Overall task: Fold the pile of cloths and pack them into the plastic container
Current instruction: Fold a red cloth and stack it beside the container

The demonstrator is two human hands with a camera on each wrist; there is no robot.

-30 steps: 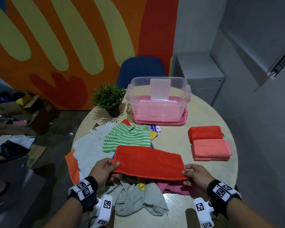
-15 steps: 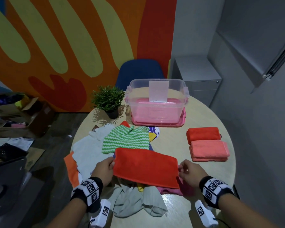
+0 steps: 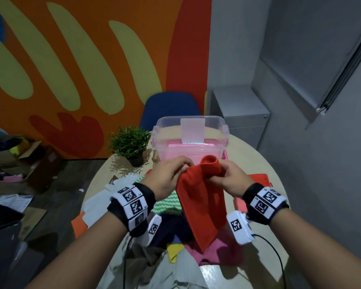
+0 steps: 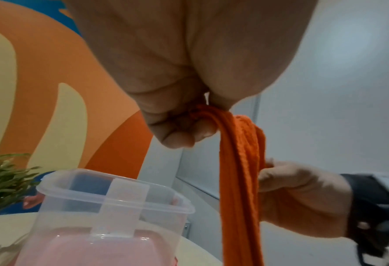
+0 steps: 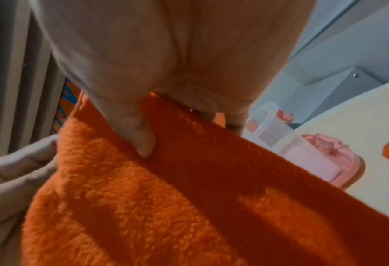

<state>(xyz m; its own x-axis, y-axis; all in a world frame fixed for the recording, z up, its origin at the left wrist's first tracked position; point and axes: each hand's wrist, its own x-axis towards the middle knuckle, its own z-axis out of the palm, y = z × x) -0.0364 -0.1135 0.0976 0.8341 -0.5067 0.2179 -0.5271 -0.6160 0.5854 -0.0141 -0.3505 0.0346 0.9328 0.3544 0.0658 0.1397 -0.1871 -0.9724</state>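
While both hands pinch its top edge above the table [image 3: 256, 155], the orange cloth [image 3: 202, 207] hangs long axis vertical toward six o'clock. Left hand [image 3: 167, 178] fingers clamp one bunched corner; right hand [image 3: 229, 180] fingers clamp the other (edge looped between). The plastic container [image 3: 192, 138] sits at twelve o'clock, just beyond, about equally near either hand.

Wall: orange mural [image 3: 88, 65] with pale green and red shapes, grey beside it
Furniture: round pale table [image 3: 256, 163], blue chair [image 3: 171, 105], grey cabinet [image 3: 240, 113]
Floor: dark, cardboard boxes [image 3: 25, 161] at left
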